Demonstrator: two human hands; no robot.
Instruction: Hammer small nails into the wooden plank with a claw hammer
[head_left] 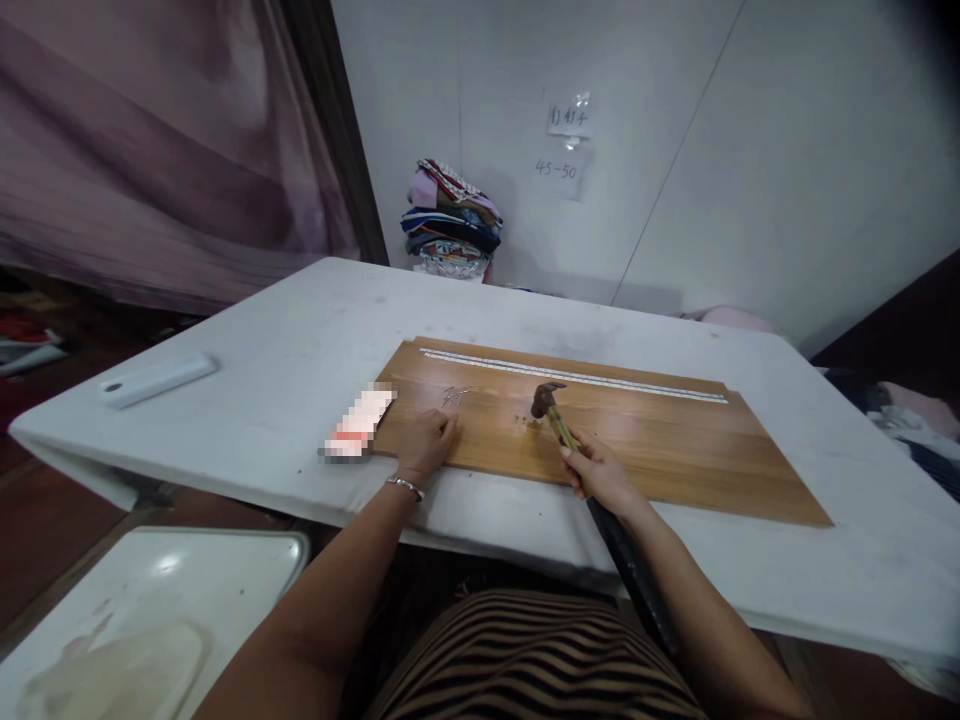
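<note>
A long wooden board (660,450) lies on the white table (285,330), with a pale strip (600,380) running along its far edge. My right hand (600,475) is closed around the handle of a hammer (550,403), whose head rests on the board near some small nails. My left hand (426,442) lies on the board's near left corner with its fingers curled in; whether it holds anything is hidden. A few thin nails (455,395) lie on the board just beyond it. A bracelet sits on my left wrist.
A small pinkish box (358,425) lies left of the board. A white bar-shaped object (157,380) rests near the table's left edge. Folded clothes (450,222) are stacked against the back wall. A white tray surface (150,610) sits low at the left.
</note>
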